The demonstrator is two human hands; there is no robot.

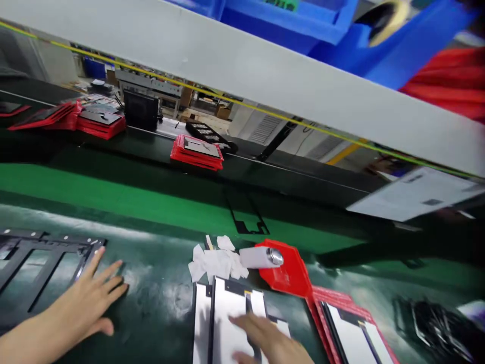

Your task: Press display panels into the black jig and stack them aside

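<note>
Surface: a dark green desk (159,313) is stretching beneath my left fingers (109,272) and right fingers (252,323), glossy and catching light.

Room: beyond my fingers, a bright green strip (113,189) is running across, then a black surface (273,167) is carrying a red-edged stack (197,156). A monitor (140,108) is standing farther off, ahead of my left fingers. A pale shelf (242,65) is slanting above, bearing blue bins (284,25).

Orientation: a white panel (229,313) is lying under my right fingers, overlapping others. Its long axis is running away from me; its black-banded end is pointing forward, toward paper scraps (217,263) just past my right fingers.

Fingers: my left ones are spreading wide at the corner of a black frame (49,280); I cannot tell whether they are touching it. My right ones are blurring, parted over the panel; contact is not showing clearly. Right of them, another panel (352,333) is resting on red wrapping (324,323).
</note>
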